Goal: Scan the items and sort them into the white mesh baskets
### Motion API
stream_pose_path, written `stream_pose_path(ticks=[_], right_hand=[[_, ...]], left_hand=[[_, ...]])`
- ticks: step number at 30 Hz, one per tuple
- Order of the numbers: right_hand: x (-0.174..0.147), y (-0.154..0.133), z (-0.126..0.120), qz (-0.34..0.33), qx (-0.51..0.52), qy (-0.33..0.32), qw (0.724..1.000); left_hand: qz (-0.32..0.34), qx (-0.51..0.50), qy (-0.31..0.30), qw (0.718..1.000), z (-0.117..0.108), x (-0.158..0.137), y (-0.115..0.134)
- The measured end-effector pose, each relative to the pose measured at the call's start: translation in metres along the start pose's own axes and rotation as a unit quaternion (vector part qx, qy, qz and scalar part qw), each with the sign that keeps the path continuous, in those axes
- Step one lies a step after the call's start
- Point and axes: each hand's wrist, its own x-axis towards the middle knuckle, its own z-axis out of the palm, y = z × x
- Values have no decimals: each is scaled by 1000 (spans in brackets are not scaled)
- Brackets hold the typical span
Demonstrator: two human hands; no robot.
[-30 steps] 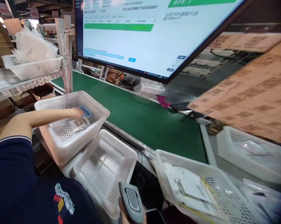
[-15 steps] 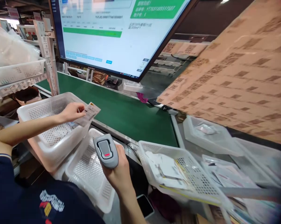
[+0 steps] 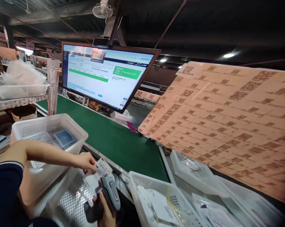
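Note:
My left hand (image 3: 87, 162) pinches a white printed label sheet (image 3: 103, 167), held above the lower white basket (image 3: 62, 201). Whether the pale, glossy part hanging below the print belongs to the same piece, I cannot tell. Wrapped in my right hand (image 3: 106, 212) is a grey handheld barcode scanner (image 3: 111, 192), just below the sheet and to its right. A dark part under it is blurred. Under my left forearm stands a white perforated basket (image 3: 72, 121), with a flat blue packet (image 3: 64, 138) lying inside.
A green conveyor belt (image 3: 104, 142) runs behind the baskets, with a monitor (image 3: 92, 75) above it. On the right are a white basket (image 3: 135, 181) of flat packets and a cardboard panel (image 3: 204, 116) covered in printed codes. Clear plastic bags (image 3: 24, 72) fill a shelf basket at left.
My left hand has brought the label sheet from the left basket's rim over the lower basket, near the scanner. The scanner has turned in my right hand. My view has tilted upward.

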Motion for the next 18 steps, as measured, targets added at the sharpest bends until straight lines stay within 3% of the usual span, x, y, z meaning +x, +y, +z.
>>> stream_pose_path(ticks=[2,5,8,10,13,18], right_hand=[[5,12,-9,-20,-25,17,999],[16,17,-27,-38,-61,33,997],[28,5,-42,-28,-65,-10,997],[33,-9,-46,-52,-103,-34,993],[32,-32,-42,-142,-187,-32,972],[30,-50,-30,-181,-283,-109,936]], left_hand=[[20,73,-1,997,3,-1,-2],[75,212,46,973,2,-5,0],[114,292,29,949,0,-7,-1],[125,288,12,949,-1,-7,-3],[141,240,7,961,-4,-7,-6],[239,182,-113,947,-3,-14,-3]])
